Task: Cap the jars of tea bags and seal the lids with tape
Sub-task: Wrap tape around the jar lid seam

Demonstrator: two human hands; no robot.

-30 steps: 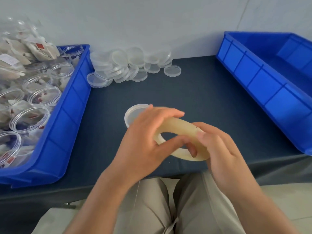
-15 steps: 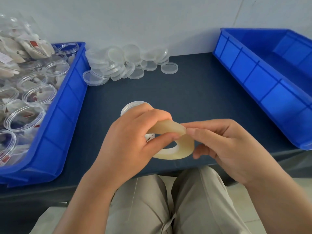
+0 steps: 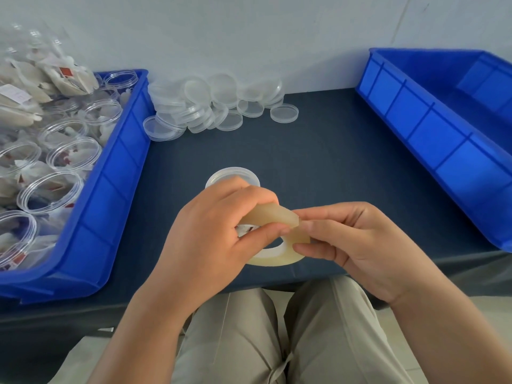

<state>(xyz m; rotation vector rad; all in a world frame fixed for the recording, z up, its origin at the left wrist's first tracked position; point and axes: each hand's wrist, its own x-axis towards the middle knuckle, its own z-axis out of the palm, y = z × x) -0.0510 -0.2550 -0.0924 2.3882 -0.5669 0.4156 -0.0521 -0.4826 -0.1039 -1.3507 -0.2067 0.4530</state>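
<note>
Both hands meet on the tape roll point(image 3: 277, 260) at six o'clock. The left hand point(image 3: 210, 236) curls round the translucent, yellowish ring, and the right hand point(image 3: 349, 245) pinches its rim, probably hunting the free end. Peeling a strip should follow, for the clear, seemingly capped jar point(image 3: 232, 174) just beyond, toward twelve.

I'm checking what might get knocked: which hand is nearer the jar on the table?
Left. The left hand is just in front of the jar, hiding its lower part; the right hand is off to its right, nearer the person.
</note>
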